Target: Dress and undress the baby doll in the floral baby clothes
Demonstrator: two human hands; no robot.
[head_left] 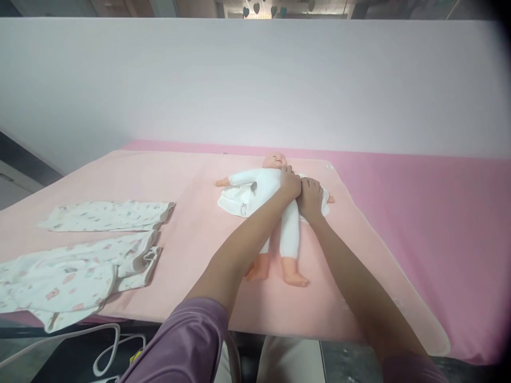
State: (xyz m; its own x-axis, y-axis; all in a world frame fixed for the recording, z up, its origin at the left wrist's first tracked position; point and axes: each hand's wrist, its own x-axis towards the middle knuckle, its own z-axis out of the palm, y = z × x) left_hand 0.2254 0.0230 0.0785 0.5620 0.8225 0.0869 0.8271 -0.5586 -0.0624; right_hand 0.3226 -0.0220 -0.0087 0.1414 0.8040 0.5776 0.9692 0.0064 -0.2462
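Observation:
A baby doll (268, 183) in white lies on its back, head away from me and bare feet toward me. Beneath its body spreads a white baby garment (235, 201), showing on both sides of the torso. My left hand (291, 182) is at the doll's shoulder and chest on the right, fingers bent and pressed together; what they hold is hidden. Close beside it, my right hand (310, 198) has its fingers curled over the garment along the doll's right-hand side in view. The doll's small hand on that side pokes out past my knuckles.
On the left lie printed white baby clothes (59, 282) and a folded printed piece (112, 215). A peach mat (191, 213) covers the pink table cover (439, 213). Behind rises a pale partition (255, 85). A white cable (107, 340) hangs below the front edge.

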